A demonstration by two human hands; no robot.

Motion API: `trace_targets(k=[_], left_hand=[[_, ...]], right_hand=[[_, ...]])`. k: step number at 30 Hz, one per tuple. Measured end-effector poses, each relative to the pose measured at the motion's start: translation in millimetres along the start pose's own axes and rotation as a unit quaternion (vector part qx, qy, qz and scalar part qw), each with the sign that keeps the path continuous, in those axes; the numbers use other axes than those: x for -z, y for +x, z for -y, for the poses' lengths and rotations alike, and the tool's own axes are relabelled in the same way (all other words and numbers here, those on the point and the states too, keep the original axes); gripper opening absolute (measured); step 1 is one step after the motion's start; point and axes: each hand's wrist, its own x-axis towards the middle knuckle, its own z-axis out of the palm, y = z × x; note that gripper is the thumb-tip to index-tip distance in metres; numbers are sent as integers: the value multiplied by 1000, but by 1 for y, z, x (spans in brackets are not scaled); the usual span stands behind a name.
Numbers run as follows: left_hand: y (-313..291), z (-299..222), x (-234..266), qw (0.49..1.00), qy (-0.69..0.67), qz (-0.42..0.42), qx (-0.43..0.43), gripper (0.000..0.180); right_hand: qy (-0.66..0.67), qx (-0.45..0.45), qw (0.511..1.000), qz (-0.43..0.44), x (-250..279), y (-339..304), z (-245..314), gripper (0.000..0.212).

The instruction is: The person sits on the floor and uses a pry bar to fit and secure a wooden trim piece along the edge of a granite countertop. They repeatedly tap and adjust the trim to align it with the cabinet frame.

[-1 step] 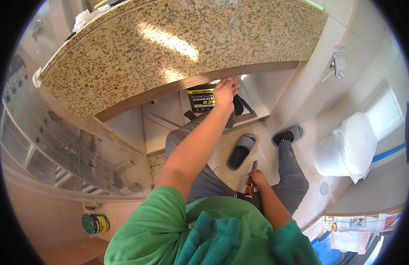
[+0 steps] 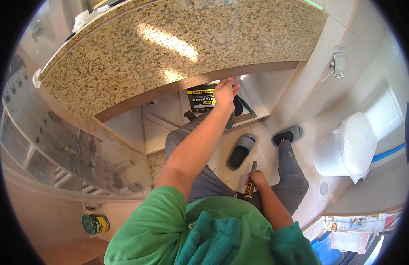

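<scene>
My left hand [image 2: 224, 93] is stretched forward to the wooden front edge [image 2: 186, 83] under the speckled granite countertop [image 2: 222, 37]. Its fingers are extended and somewhat apart, with the tips at the lower side of that edge; whether they touch it I cannot tell. Behind the wrist, inside the cabinet, stands a black and yellow adhesive can [image 2: 201, 99]. Down near my lap, my right hand [image 2: 257, 179] is closed around a chisel [image 2: 249, 189] with a black and yellow handle. Its flat metal blade points up and away from me.
A loose grey slipper [image 2: 241, 151] lies on the tiled floor between my legs. To the right is a toilet [image 2: 346, 145] draped in plastic. An aluminium ladder [image 2: 41, 145] shows behind glass on the left, and a green can [image 2: 95, 224] sits at the lower left.
</scene>
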Motion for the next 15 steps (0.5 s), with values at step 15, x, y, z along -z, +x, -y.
trace_targets(k=[15], left_hand=[[5, 8, -19, 1000, -2, -2, 0, 19]], right_hand=[[16, -6, 999, -35, -2, 3, 7, 15]])
